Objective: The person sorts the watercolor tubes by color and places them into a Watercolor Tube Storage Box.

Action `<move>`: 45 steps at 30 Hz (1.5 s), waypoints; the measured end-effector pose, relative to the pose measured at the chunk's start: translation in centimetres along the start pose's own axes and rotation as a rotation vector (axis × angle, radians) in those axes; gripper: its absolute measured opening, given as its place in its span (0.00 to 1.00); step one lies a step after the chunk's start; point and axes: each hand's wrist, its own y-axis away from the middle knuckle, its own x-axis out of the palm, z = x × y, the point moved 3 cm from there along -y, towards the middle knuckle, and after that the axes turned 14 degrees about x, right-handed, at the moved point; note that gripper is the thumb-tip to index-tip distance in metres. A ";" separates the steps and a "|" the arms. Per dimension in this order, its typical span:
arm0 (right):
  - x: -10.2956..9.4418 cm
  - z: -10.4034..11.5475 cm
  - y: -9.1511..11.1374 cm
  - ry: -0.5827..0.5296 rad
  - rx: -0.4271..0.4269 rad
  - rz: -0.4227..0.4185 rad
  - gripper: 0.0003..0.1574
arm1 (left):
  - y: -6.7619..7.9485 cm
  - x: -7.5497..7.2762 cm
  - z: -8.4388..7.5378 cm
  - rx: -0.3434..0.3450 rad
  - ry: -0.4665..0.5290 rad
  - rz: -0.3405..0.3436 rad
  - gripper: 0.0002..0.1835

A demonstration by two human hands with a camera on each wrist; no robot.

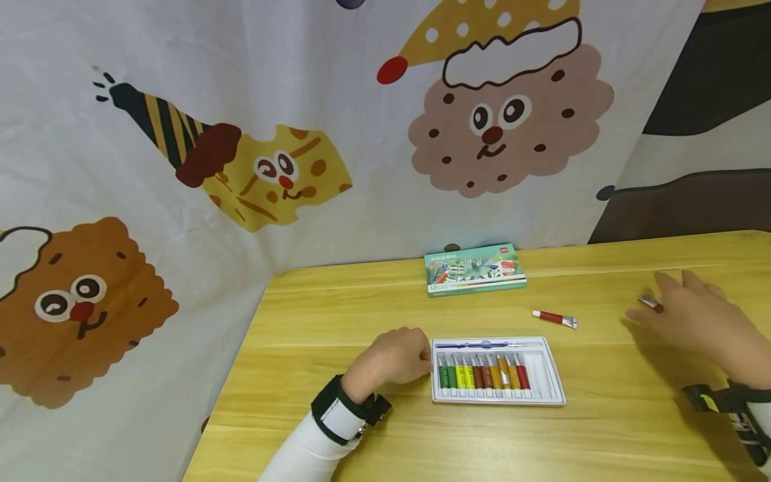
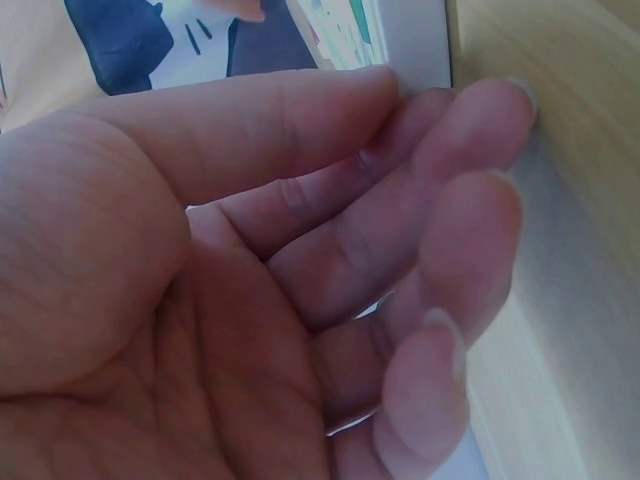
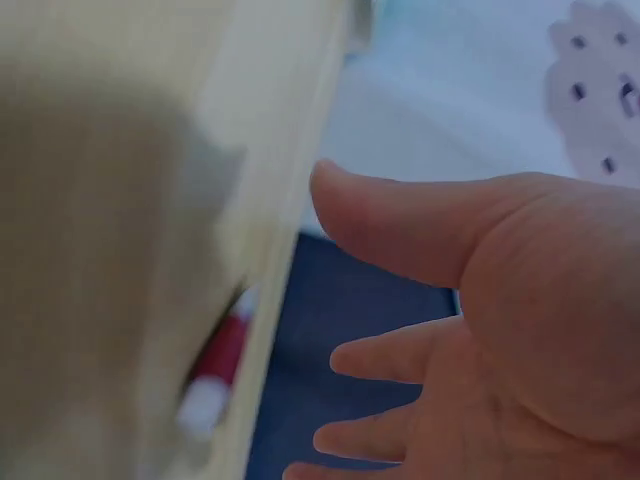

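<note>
My left hand [image 1: 397, 355] is at the left edge of a white plastic tray [image 1: 545, 378], its curled fingers and thumb holding that edge. Several small paint tubes [image 1: 484, 376] in greens, yellows, browns, oranges and red stand in a row in the tray. A thin blue paintbrush [image 1: 482, 345] lies along its top slot. My right hand [image 1: 701, 328], fingers spread, hovers over the right of the table near a dark red paint tube [image 1: 650, 303]. In the right wrist view, that red tube [image 3: 220, 355] lies on the wood, apart from the fingers.
Another dark red tube [image 1: 554, 318] lies on the table [image 1: 602, 428] between tray and right hand. A green paint box [image 1: 476, 270] lies at the back edge. Behind it hangs a white cloth [image 1: 361, 221] with cartoon biscuits.
</note>
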 end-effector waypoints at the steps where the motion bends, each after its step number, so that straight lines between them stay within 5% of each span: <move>1: 0.2 -0.6 -0.1 0.009 0.018 0.026 0.68 | 0.0 0.0 0.0 0.000 -0.001 0.000 0.19; 3: 0.4 -1.5 -0.2 0.031 0.045 0.043 0.65 | 0.0 0.0 0.0 -0.001 -0.002 0.000 0.19; 9: 0.7 -2.3 -0.5 0.075 0.036 0.060 0.27 | 0.0 0.1 0.0 0.002 -0.001 -0.005 0.18; 11: 0.8 -2.4 -0.7 0.066 0.029 0.053 0.21 | 0.0 0.1 0.0 0.004 -0.002 -0.007 0.19; 31: 0.9 -2.4 -0.8 -0.034 0.021 0.029 0.23 | 0.0 0.1 -0.1 0.004 -0.007 -0.003 0.19; 40: -0.8 0.6 -0.3 -0.114 -0.044 -0.141 0.22 | 0.0 0.1 -0.1 0.000 -0.004 -0.001 0.18; 45: -1.5 2.7 0.9 -0.190 -0.079 -0.149 0.23 | 0.0 0.1 0.0 0.002 -0.009 0.001 0.19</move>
